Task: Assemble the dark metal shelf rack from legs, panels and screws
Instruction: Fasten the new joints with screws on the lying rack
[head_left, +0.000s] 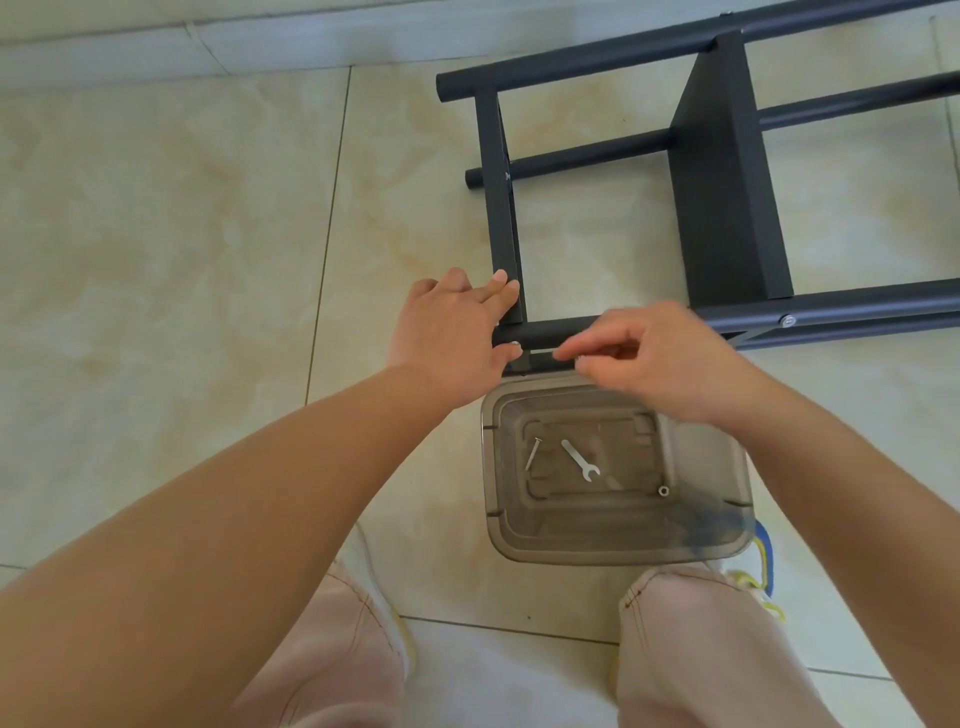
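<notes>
On the tiled floor (182, 234), a person works at the near corner of a dark rack (727, 182) lying on its side.

The left hand (452, 338) grips the near leg (550, 332) at its end, fingers against the end panel (501, 208), thumb by a screw (515, 344). The right hand (660, 358) pinches something small and silver against the leg; what it is cannot be told. Just below stands a clear bin (727, 467) holding a wrench (581, 460), a bolt (533, 452) and a nut (663, 490).
</notes>
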